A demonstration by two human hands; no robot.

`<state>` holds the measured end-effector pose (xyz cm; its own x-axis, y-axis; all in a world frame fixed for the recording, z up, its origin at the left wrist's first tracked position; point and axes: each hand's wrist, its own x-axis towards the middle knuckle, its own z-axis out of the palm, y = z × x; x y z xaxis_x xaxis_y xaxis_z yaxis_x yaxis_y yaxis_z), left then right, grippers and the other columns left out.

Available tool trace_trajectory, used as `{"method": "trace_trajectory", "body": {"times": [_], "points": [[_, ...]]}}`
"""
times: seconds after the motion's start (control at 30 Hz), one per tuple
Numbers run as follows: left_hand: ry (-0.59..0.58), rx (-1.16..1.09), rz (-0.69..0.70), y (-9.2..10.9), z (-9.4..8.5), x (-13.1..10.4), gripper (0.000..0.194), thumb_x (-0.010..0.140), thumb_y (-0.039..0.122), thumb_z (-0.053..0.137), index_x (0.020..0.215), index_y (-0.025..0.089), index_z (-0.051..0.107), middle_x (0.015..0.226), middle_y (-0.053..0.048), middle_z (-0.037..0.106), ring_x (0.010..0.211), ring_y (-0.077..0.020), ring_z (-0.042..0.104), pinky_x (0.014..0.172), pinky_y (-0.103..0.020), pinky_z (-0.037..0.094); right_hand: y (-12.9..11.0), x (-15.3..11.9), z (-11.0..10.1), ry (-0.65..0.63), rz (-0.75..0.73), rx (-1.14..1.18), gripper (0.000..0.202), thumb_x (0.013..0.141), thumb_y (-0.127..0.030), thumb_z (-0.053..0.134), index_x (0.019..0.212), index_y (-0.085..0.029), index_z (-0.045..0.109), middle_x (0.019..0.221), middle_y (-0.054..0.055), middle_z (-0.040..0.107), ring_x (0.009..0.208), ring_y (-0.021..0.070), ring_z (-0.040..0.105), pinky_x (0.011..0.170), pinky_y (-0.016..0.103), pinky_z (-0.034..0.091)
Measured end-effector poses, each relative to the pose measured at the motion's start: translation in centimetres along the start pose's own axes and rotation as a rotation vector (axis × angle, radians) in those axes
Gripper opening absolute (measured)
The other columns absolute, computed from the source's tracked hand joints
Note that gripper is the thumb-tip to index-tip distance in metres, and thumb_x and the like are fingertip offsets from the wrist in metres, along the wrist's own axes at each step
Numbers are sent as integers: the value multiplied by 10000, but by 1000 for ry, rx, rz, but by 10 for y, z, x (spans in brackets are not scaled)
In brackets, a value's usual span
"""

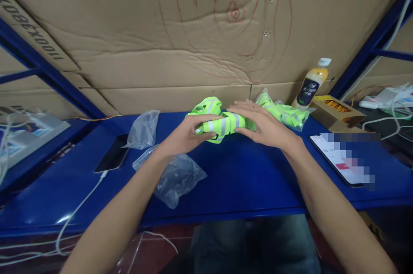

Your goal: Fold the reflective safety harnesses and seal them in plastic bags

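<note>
A bundle of neon-yellow reflective strap [222, 127] with silver stripes is between my hands, just above or on the blue shelf. Closed around its left end is my left hand [189, 134], thumb in front and fingers behind. My right hand [258, 121] grips the right end, its thumb on the near side and its fingers reaching over the back. Loops of the same strap stand up behind the bundle, and part of it is hidden by my fingers. Right behind my right hand lies another neon-yellow strap in a clear plastic bag [285, 112].
Clear plastic bags [177, 177] lie left of centre on the blue shelf [245, 183]. A dark phone [112, 153] with a white cable is farther left. At right are a drink bottle [311, 84], an open cardboard box [338, 112] and a lit phone [338, 160]. Cardboard [129, 29] backs the shelf.
</note>
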<state>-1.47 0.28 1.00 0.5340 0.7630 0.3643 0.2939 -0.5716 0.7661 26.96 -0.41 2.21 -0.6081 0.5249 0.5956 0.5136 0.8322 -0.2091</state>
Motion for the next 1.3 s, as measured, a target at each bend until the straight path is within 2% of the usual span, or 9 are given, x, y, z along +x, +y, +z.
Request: {"method": "trace_trajectory", "body": {"times": [0.13,0.3,0.43,0.57,0.67,0.77,0.93,1.1,1.3], "points": [[13,144,167,1,3,1,378,974,336,772,1345,266,779,1292,-108,784,1211,-284,717,1090,-439,522,-3,1,-1,-56,51,90,201,1000,-280,693,1180,-215,757,1073,51,813,914,226,747,823,330,531],[254,328,213,-3,3,4,441,944,420,807,1337,223,765,1325,-119,759,1216,-287,709,1088,-412,520,-4,3,-3,84,85,135,204,985,-368,735,1058,-181,766,909,29,784,745,175,672,719,286,459],[306,85,67,-8,2,6,558,926,645,758,1203,163,798,1186,-118,808,1089,-303,747,971,-386,572,-5,4,2,278,4,136,232,1008,-383,726,1122,-186,768,982,42,812,809,186,733,765,291,540],[292,-483,-70,1,9,8,783,894,872,598,1163,166,800,1109,-132,816,1068,-326,766,876,-389,621,-5,5,18,459,-177,-25,257,1062,-219,589,1263,-237,748,1199,67,825,1107,235,787,1077,425,599],[269,-718,-197,15,12,7,642,884,786,699,1069,183,816,1010,-113,821,1025,-314,782,856,-385,643,-3,6,32,490,-228,-129,341,1063,-143,517,1255,-290,757,1303,51,805,1263,247,752,1249,559,500],[244,-756,-262,22,10,5,440,785,544,911,988,165,818,987,-100,820,924,-271,786,824,-340,637,-2,7,41,443,-229,-142,332,1049,-155,557,1259,-315,758,1375,53,777,1385,264,689,1243,585,509],[266,-590,-222,9,7,4,553,686,372,990,1149,148,788,1069,-107,806,887,-235,747,804,-313,595,-4,6,35,335,-213,56,379,966,-372,759,1320,-241,722,1437,143,726,1431,310,646,1207,566,532],[236,-41,-28,2,-3,4,516,747,413,958,1174,187,777,1148,-66,777,971,-222,680,888,-297,521,-1,5,19,251,-80,69,249,960,-437,782,1109,-245,730,1239,106,757,1205,301,706,1076,512,575],[147,105,35,14,-4,-4,423,812,464,910,1136,214,800,962,-29,758,816,-196,632,798,-290,490,-4,6,17,138,-31,7,629,908,-334,807,1492,-266,584,1609,153,560,1487,372,522,1219,576,444]]}}
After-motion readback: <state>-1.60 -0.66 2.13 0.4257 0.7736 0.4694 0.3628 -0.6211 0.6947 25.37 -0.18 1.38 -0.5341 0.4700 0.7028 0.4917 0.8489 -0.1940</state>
